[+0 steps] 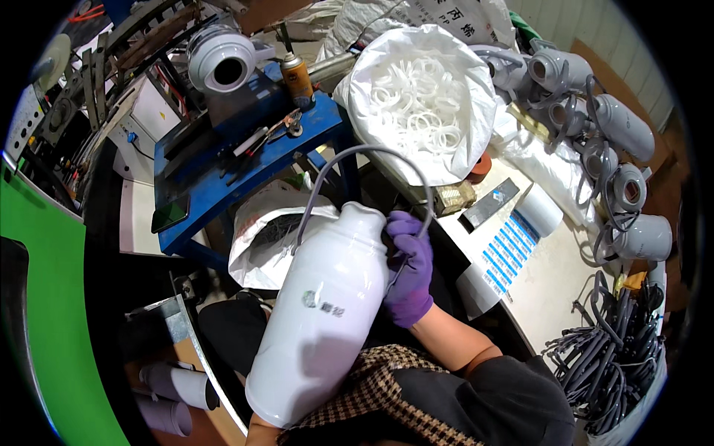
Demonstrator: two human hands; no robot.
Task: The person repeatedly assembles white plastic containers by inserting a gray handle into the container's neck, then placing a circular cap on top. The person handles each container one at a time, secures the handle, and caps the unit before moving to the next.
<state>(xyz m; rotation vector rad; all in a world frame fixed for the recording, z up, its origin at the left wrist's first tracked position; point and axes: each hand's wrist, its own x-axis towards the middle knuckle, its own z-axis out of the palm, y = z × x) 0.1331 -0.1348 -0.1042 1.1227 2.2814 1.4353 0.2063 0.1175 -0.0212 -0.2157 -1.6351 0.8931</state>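
One purple-gloved right hand (408, 269) gripped the grey cord (362, 152) at the neck of a white bottle-shaped housing (325, 312) lying across the lap. The left hand stayed hidden. Behind, a cluttered white bench (543, 286) held a sack of white rings (420, 100).

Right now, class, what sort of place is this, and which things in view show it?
Probably a small assembly workshop: a blue workbench with tools, a sack of white rings, and finished grey units lined up beside the white housing.
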